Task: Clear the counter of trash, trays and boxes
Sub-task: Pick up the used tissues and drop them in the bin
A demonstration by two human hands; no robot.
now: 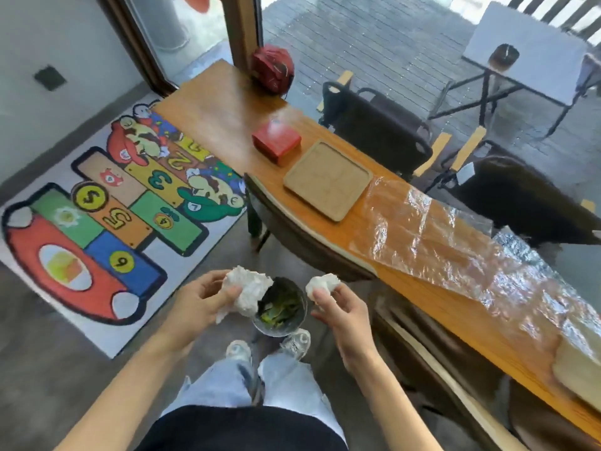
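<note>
Head view: both hands over small bin (280, 309) on floor
L hand (195, 301): clutching big tissue wad (248, 289)
R hand (341, 309): pinching small tissue wad (322, 284)
Counter (227, 105): red box (276, 141), tray (328, 179), plastic wrap (439, 236)

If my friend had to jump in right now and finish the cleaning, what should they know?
Left hand: holding a big crumpled white paper wad over the small round bin on the floor, which already holds green scraps.
Right hand: holding a smaller crumpled white paper ball beside the same bin.
Done: both wads are off the long wooden counter.
Left: drop both wads in. Then clear the red square box, the flat tan square tray, the clear crinkly plastic sheet and another tan tray at the near end. The red crumpled bag at the far end may be trash too.
</note>
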